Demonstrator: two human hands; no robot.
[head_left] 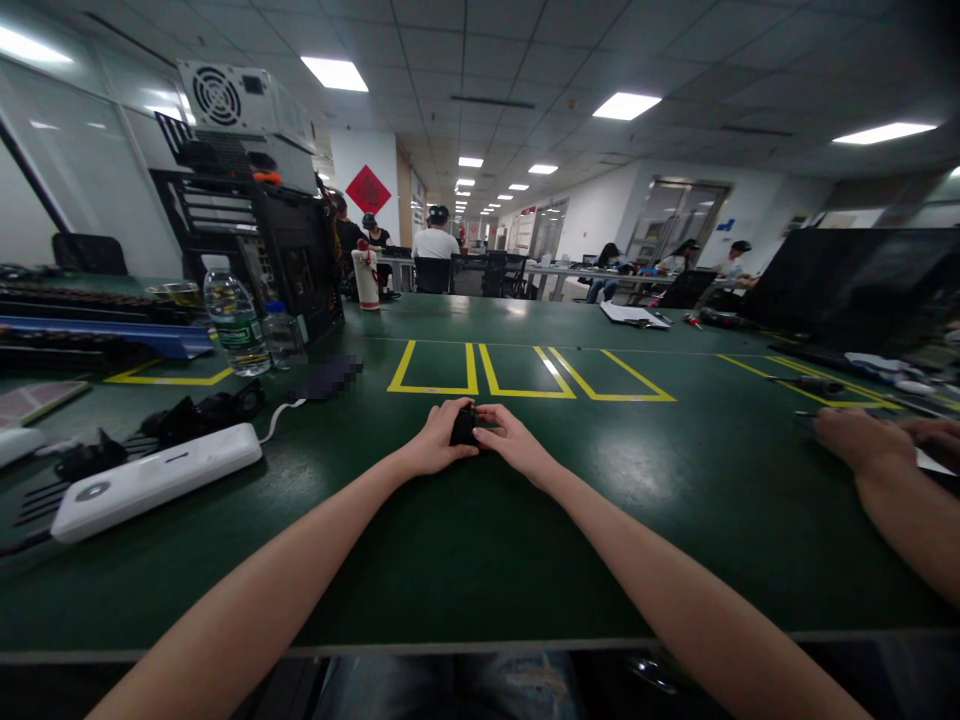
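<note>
Two hands, left hand (pixel 437 442) and right hand (pixel 512 441), pinch one small black part (pixel 463 428) between curled fingertips, just above the table (pixel 450 570), near the yellow boxes (pixel 517 372). Risk: so slight a grip may let it slip or twist loose.

The small black thing (pixel 463 428) is mostly buried between left hand (pixel 437 442) and right hand (pixel 513 442), can't ID it. Pixelated patch (pixel 330 378) on the desk (pixel 450 545) too.
</note>
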